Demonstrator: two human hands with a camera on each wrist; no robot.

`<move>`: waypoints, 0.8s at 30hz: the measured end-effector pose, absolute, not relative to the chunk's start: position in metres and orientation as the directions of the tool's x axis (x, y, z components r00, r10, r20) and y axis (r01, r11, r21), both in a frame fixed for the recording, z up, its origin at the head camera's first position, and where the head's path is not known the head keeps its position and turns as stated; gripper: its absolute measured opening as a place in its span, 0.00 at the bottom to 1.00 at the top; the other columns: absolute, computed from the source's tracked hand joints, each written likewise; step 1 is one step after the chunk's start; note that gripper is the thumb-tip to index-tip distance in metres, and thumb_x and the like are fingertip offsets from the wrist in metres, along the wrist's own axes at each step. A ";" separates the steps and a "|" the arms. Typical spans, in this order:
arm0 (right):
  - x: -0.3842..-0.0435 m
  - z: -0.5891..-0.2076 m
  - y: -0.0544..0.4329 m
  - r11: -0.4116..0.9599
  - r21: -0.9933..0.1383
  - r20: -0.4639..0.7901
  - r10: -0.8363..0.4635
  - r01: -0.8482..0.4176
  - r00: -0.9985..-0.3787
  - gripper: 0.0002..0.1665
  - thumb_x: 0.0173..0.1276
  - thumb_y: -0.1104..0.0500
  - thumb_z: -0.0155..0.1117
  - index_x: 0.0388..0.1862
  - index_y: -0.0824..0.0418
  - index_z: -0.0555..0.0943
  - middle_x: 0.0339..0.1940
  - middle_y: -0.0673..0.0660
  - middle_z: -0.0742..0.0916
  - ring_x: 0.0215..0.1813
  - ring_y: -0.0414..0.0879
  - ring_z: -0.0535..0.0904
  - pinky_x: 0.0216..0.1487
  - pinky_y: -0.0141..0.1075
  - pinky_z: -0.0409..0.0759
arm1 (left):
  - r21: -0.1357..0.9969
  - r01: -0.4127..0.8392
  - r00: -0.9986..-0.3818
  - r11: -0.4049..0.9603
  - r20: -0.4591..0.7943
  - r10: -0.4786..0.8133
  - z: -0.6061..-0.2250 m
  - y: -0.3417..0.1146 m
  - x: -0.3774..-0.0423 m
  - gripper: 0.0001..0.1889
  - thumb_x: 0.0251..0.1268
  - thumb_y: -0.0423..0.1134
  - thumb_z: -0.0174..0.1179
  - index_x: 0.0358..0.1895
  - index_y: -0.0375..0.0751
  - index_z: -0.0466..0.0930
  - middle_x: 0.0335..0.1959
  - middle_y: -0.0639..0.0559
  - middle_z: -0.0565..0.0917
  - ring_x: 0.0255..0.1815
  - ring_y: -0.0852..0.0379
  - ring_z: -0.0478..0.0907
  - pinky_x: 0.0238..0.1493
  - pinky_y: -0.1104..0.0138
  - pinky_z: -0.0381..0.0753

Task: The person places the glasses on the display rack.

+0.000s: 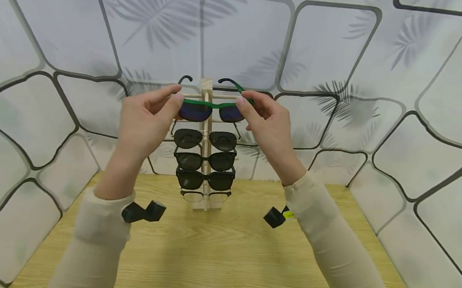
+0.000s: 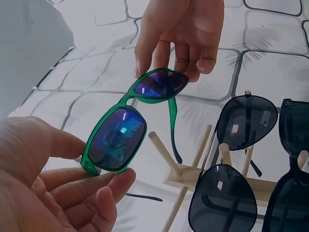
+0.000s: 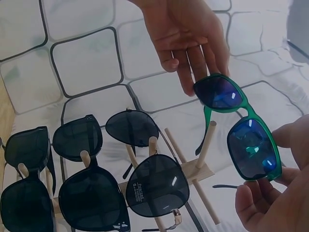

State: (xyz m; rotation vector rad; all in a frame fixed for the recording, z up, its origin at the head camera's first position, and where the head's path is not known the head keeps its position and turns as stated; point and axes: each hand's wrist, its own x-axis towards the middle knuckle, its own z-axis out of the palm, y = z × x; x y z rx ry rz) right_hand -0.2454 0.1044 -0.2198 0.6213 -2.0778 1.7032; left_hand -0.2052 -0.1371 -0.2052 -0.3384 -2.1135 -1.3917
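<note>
Green-framed sunglasses point(image 1: 195, 110) with blue-purple mirrored lenses are held up level at the top of a wooden glasses stand point(image 1: 207, 84). My left hand point(image 1: 145, 121) pinches their left outer corner between thumb and fingers. At the other corner my right hand point(image 1: 269, 126) pinches the frame the same way. Their temples are unfolded and point away toward the back wall. In the left wrist view the green sunglasses point(image 2: 118, 137) are beside the stand's top pegs, above the aviator sunglasses point(image 2: 222, 198).
Below on the stand hang aviator sunglasses point(image 1: 188, 139), two black-framed pairs, and clear glasses point(image 1: 193, 197) at the bottom. The stand's foot rests on a wood-grain table point(image 1: 222, 261). Patterned white cloth walls point(image 1: 243, 41) rise behind and at both sides.
</note>
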 end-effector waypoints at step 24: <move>-0.256 -0.219 0.092 0.236 -0.822 0.500 -0.134 -0.518 -0.855 0.23 0.81 0.49 0.64 0.68 0.57 0.83 0.43 0.51 0.87 0.38 0.46 0.79 0.40 0.34 0.82 | 0.806 0.477 -0.840 0.351 0.535 -0.087 -0.210 -0.152 -0.226 0.20 0.81 0.44 0.60 0.68 0.43 0.83 0.51 0.39 0.90 0.27 0.76 0.84 0.26 0.76 0.77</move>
